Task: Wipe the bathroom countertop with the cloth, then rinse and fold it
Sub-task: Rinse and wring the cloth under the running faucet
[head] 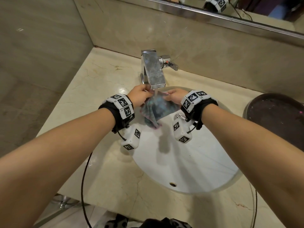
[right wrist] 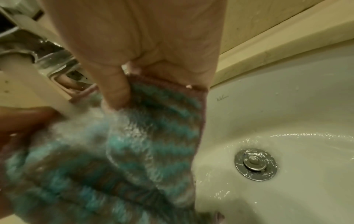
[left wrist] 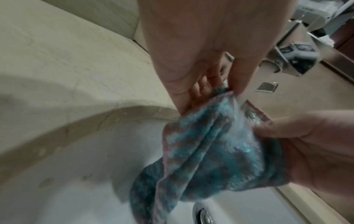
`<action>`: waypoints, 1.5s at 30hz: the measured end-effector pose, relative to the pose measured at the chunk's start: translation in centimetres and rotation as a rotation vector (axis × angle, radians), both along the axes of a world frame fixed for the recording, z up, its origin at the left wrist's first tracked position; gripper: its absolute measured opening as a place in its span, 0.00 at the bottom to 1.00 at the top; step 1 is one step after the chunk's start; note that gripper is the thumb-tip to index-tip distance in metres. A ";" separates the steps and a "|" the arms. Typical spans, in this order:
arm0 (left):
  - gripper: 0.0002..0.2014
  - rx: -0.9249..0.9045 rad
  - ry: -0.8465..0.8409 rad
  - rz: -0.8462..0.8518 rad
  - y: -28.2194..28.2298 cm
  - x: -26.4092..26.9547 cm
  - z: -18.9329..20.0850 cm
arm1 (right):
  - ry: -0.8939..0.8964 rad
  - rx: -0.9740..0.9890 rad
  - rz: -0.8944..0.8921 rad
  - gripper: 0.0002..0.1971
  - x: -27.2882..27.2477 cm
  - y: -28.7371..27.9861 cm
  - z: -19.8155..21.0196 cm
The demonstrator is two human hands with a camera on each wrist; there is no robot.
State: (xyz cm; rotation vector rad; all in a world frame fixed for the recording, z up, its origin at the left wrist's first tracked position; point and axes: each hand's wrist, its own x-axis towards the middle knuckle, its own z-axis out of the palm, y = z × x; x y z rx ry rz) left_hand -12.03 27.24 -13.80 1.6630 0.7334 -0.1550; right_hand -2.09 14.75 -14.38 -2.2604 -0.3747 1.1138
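Observation:
A blue and pink striped cloth (head: 156, 109) hangs over the white sink basin (head: 189, 162), held up under the chrome faucet (head: 152, 69). Water runs from the spout onto the cloth's top edge. My left hand (head: 139, 94) pinches the cloth's upper left edge and my right hand (head: 175, 97) pinches its upper right edge. In the left wrist view the left hand (left wrist: 206, 92) grips the cloth (left wrist: 210, 151) between thumb and fingers. In the right wrist view the right hand (right wrist: 132, 89) clamps the wet cloth (right wrist: 149, 136), its thumb pressed on the front.
Beige marble countertop (head: 92, 89) surrounds the basin, with a wall on the left and a mirror (head: 246, 7) behind. A dark round tray (head: 276, 116) sits on the counter at right. The faucet handle (head: 169, 63) points right. The drain (right wrist: 255, 164) lies below the cloth.

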 end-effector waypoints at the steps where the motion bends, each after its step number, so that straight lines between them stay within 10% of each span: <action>1: 0.05 -0.007 0.014 -0.021 0.1 -0.1 0.0 | 0.010 0.020 -0.024 0.05 0.1 0.0 -0.1; 9: 0.33 0.316 0.162 -0.381 0.3 -0.7 -0.1 | 0.203 0.129 -0.101 0.08 -0.1 0.9 0.4; 21: 0.14 0.304 0.073 -0.265 0.5 -0.4 0.2 | 0.046 -0.087 0.012 0.21 -0.3 0.5 -0.2; 30: 0.17 0.201 0.143 -0.323 0.0 -0.3 0.1 | 0.158 0.063 -0.006 0.08 -0.5 0.5 0.6; 36: 0.31 0.368 0.186 -0.446 0.2 -0.6 -0.3 | 0.254 0.206 0.012 0.13 -0.8 0.5 0.5; 40: 0.22 0.590 0.264 -0.537 0.2 -0.2 -0.1 | 0.314 0.255 -0.019 0.03 -1.3 0.4 1.5; 45: 0.17 0.631 0.182 -0.532 0.4 -0.1 0.3 | 0.299 0.130 -0.174 0.14 -0.7 0.7 1.0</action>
